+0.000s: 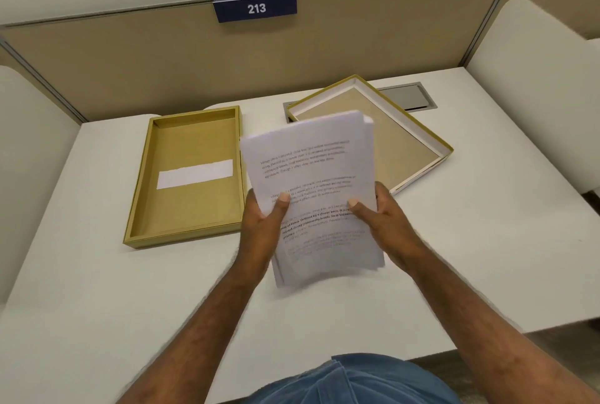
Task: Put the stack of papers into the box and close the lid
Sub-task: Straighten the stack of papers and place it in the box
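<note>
office cubicle | white desk (97, 273) | beige partition (130, 62) | number sign "213" (255, 7) | cable hatch (406, 96)

A mustard-yellow cardboard box (186, 176) with a white rectangular label (194, 174) is being shown on a white desk (97, 290); black print is being carried by the white stack of papers (311, 176).

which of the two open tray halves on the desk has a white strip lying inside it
The gold box on the left, squared to the desk edge. A white paper strip lies across its floor. The lid, on the right, sits turned at an angle with white inner walls and no strip showing.
</note>
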`<state>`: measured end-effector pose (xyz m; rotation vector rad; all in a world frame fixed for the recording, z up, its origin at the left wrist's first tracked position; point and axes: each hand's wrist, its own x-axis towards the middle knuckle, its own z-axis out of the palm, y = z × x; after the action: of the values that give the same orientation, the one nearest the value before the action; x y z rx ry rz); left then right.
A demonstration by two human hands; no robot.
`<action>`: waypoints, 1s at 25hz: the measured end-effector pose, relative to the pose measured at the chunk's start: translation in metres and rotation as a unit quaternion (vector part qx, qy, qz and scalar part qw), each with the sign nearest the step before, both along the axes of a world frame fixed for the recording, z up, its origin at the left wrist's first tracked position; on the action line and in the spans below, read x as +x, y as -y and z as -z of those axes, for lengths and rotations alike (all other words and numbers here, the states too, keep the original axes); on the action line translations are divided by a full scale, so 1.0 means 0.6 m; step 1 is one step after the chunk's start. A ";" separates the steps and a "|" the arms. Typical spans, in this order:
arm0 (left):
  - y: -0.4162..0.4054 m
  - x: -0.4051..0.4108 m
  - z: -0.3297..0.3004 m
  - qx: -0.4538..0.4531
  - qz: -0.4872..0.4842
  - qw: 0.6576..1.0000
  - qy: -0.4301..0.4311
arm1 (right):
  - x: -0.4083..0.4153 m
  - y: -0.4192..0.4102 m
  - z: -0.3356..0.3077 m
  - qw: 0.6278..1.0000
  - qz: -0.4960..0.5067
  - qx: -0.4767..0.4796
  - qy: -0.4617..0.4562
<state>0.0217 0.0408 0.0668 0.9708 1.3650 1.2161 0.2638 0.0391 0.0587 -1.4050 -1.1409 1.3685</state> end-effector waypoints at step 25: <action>0.022 -0.004 0.023 0.134 0.067 0.985 -0.083 | 0.006 0.032 0.069 0.982 0.037 0.181 0.031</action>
<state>0.0195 0.0278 0.0533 1.3576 1.2610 1.2583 0.2676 0.0200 0.0175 -1.2172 -1.2903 1.0100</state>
